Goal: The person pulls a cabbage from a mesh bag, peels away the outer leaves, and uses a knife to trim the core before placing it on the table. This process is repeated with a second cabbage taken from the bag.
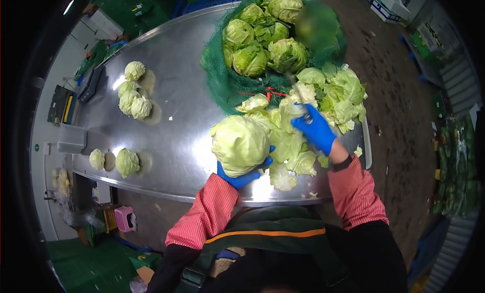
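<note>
My left hand point(241, 178), in a blue glove, cups a pale green cabbage point(240, 144) from below, just over the table's near side. To the right, my right hand point(316, 127), also gloved in blue, is closed around what looks like a knife point(304, 97); its blade is smeared by motion and points away from me. Loose cabbage leaves point(288, 146) lie beneath and between my hands. A bigger heap of leaves point(346, 93) spreads beyond my right hand. Whole cabbages point(250, 60) fill an opened green net bag point(217, 85) at the far side.
Several trimmed cabbages point(129, 98) stand on the left of the metal table point(177, 75), and two more point(127, 162) sit nearer me. A clear plastic tub point(72, 139) is at the left edge. Red string point(270, 93) lies by the net. Green crates point(136, 12) stand behind.
</note>
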The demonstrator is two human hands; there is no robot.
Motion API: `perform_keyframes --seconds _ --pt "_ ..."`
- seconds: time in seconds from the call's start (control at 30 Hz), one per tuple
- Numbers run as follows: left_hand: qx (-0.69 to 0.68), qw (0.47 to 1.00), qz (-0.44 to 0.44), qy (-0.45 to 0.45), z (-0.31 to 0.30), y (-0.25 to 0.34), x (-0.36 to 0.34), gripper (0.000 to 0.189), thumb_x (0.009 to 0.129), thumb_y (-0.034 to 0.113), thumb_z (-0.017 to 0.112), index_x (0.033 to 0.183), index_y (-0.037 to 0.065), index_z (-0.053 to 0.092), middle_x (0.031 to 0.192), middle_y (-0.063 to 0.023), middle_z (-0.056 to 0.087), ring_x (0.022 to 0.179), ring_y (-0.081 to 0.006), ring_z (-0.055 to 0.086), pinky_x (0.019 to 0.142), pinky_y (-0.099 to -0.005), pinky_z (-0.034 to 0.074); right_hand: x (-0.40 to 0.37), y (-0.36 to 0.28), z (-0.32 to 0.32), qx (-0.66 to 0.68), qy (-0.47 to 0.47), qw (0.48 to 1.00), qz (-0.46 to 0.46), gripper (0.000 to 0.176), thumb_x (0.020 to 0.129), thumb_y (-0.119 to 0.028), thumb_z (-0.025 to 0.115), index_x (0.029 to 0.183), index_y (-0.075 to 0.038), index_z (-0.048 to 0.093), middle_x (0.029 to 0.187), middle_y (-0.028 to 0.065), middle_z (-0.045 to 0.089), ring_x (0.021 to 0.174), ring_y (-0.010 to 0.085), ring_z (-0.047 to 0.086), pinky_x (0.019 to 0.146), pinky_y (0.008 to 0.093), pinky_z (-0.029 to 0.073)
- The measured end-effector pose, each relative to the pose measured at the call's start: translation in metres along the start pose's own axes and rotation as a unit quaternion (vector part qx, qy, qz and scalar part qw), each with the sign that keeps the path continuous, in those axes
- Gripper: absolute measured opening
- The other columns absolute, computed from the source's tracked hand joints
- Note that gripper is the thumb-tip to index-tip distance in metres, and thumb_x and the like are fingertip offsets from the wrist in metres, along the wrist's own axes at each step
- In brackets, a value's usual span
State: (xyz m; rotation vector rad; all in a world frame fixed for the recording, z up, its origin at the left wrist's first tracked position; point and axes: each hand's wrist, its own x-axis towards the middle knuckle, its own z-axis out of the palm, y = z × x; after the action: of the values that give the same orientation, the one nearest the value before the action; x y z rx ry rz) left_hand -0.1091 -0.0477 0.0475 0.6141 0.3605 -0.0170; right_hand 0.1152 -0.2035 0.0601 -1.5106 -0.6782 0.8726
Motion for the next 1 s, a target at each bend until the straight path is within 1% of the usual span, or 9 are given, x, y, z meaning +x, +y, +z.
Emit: perform_keyframes --seconds 0.13,0.2,0.33,0.53,0.6,0.73,0.9,0.93,1.0 --pt "-0.365 0.92 -0.028 -0.141 -0.018 0.008 0.014 0.084 0.087 0.075 0.028 0.15 0.019 0.027 0.149 -0.0187 0.035 0.132 -0.0423 0.039 0.103 -0.0621 0.037 -0.024 -0.034 0.048 -0.153 -0.059 0.985 -0.058 0.083 0.076 -0.039 0.079 0.143 -0.011 0.039 0.101 0.0119 0.064 0.093 0.0211 0.061 0.087 0.0338 0.048" --pt "-0.167 0.984 0.024 -0.051 0.002 0.036 -0.001 0.085 0.089 0.074 0.022 0.15 0.016 0.025 0.152 -0.0172 0.03 0.137 -0.0405 0.033 0.108 -0.062 0.03 -0.023 -0.027 0.068 -0.134 0.008 0.982 -0.132 0.065 0.08 -0.034 0.077 0.134 -0.012 0.051 0.094 0.0092 0.063 0.082 0.0175 0.061 0.076 0.0315 0.051" --pt "-0.178 0.98 0.081 0.028 -0.01 0.021 0.0 0.08 0.091 0.07 0.019 0.15 0.016 0.025 0.154 -0.0148 0.028 0.139 -0.0372 0.03 0.114 -0.0555 0.024 -0.021 -0.019 0.079 0.135 0.04 0.988 0.071 0.025 0.088 -0.015 0.068 0.11 -0.008 0.059 0.078 -0.0016 0.057 0.054 0.005 0.052 0.046 0.0221 0.043" --pt "-0.316 0.939 0.084 -0.104 -0.036 0.013 -0.005 0.08 0.092 0.069 0.023 0.15 0.014 0.026 0.152 -0.0155 0.031 0.137 -0.0367 0.035 0.112 -0.0541 0.028 -0.02 -0.052 0.062 0.305 -0.013 0.948 0.091 0.016 0.088 -0.012 0.068 0.099 -0.009 0.057 0.073 -0.0013 0.056 0.05 0.0078 0.053 0.043 0.0225 0.042" --pt "-0.192 0.978 0.086 0.002 -0.03 0.013 -0.008 0.079 0.093 0.068 0.024 0.15 0.014 0.026 0.152 -0.0155 0.032 0.136 -0.0365 0.036 0.112 -0.0533 0.029 -0.007 -0.054 0.05 0.393 -0.04 0.919 -0.006 0.017 0.089 -0.014 0.067 0.102 -0.01 0.056 0.072 -0.0016 0.055 0.048 0.0079 0.05 0.043 0.0227 0.042" --pt "-0.289 0.947 0.087 -0.106 -0.048 0.003 -0.004 0.077 0.094 0.066 0.024 0.149 0.012 0.028 0.149 -0.0165 0.035 0.135 -0.0359 0.038 0.111 -0.0527 0.032 0.022 -0.059 0.05 0.204 0.186 0.961 -0.031 0.023 0.088 -0.016 0.068 0.107 -0.01 0.055 0.072 -0.0017 0.054 0.049 0.0064 0.049 0.043 0.0211 0.041" --pt "0.085 0.99 0.098 0.059 -0.03 0.022 -0.008 0.076 0.095 0.064 0.025 0.146 0.009 0.031 0.146 -0.0187 0.038 0.132 -0.0352 0.042 0.109 -0.0523 0.034 -0.032 -0.064 0.106 -0.435 -0.04 0.881 -0.181 0.084 0.081 -0.037 0.071 0.15 -0.021 0.025 0.102 0.0156 0.061 0.088 0.0306 0.064 0.072 0.0375 0.053" --pt "0.319 0.94 0.111 0.05 -0.031 0.031 -0.006 0.075 0.095 0.063 0.025 0.146 0.008 0.031 0.146 -0.0191 0.038 0.132 -0.035 0.042 0.109 -0.0522 0.034 -0.033 -0.065 0.108 -0.439 -0.068 0.868 -0.223 0.067 0.08 -0.033 0.072 0.139 -0.018 0.045 0.099 0.0146 0.063 0.089 0.0322 0.064 0.072 0.0374 0.053" --pt "0.178 0.979 0.103 0.0 -0.036 0.026 -0.011 0.074 0.096 0.062 0.023 0.146 0.009 0.032 0.147 -0.0179 0.037 0.134 -0.0347 0.039 0.111 -0.0521 0.031 -0.023 -0.045 0.102 -0.338 -0.03 0.912 -0.23 0.048 0.082 -0.029 0.071 0.125 -0.015 0.057 0.094 0.0137 0.063 0.083 0.0295 0.065 0.069 0.0358 0.052"
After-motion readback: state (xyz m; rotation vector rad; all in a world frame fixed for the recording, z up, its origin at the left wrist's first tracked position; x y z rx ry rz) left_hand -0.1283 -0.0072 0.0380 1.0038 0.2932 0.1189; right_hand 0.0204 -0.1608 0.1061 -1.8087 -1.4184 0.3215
